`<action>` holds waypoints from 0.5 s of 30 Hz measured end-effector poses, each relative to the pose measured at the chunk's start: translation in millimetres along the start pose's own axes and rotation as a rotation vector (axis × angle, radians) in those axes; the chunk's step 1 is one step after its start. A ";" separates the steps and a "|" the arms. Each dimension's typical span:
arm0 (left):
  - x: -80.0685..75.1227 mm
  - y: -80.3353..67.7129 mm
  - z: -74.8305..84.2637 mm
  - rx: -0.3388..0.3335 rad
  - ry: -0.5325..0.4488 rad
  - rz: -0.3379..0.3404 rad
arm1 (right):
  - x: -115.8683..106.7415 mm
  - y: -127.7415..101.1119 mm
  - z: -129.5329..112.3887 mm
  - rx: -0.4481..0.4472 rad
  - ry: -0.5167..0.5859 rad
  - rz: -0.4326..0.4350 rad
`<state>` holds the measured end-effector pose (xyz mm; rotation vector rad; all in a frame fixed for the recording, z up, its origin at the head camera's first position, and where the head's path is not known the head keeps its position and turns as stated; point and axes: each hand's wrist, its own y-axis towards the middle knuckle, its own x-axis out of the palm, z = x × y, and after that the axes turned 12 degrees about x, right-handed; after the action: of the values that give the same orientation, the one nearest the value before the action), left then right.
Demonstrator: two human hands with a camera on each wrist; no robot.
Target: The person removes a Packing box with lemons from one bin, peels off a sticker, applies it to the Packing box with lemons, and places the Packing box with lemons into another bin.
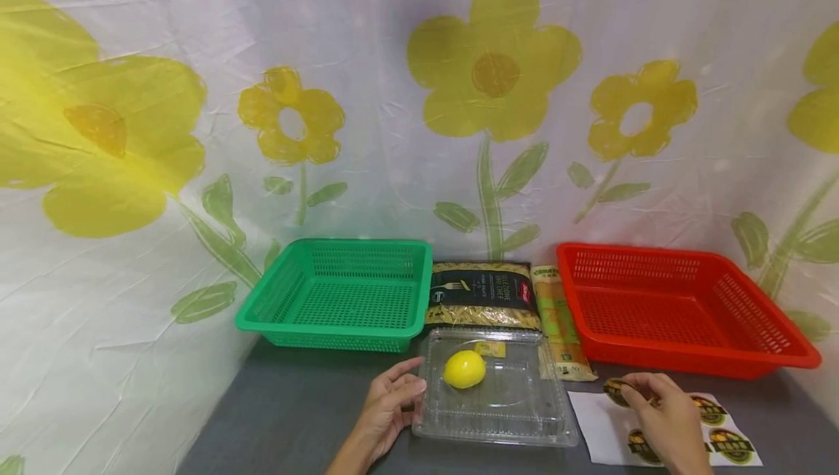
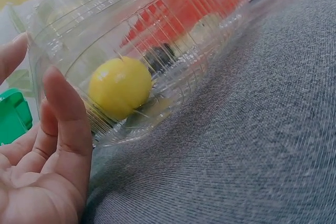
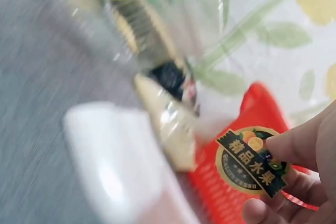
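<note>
A clear plastic clamshell box [image 1: 498, 406] lies on the table, with a yellow lemon [image 1: 465, 369] showing through its plastic. My left hand [image 1: 391, 408] is at the box's left edge, its thumb and fingertips touching the side with the fingers loosely bent. In the left wrist view the lemon [image 2: 120, 87] sits just past those fingers. My right hand [image 1: 668, 417] pinches a round black-and-gold fruit sticker [image 3: 251, 161] between thumb and fingers, its printed face showing in the right wrist view. Below that hand is a white sticker sheet [image 1: 599, 428] bearing several more round stickers, partly covered by the hand.
A green basket [image 1: 334, 336] stands at the back left and a red basket [image 1: 682, 358] at the back right. Between them lie a dark pasta bag [image 1: 481, 296] and a green-and-orange packet [image 1: 560, 322]. A flowered cloth [image 1: 373, 191] hangs behind the grey table.
</note>
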<state>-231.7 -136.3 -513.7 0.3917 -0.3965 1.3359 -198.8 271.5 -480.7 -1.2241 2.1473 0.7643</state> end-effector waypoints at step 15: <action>0.3 -1.5 0.7 -0.010 0.026 0.011 | 1.0 5.9 -75.9 -0.152 0.184 -0.087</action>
<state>-230.2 -136.7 -513.0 0.3639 -0.3846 1.3473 -217.9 220.1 -427.9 -1.5098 2.1966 0.8176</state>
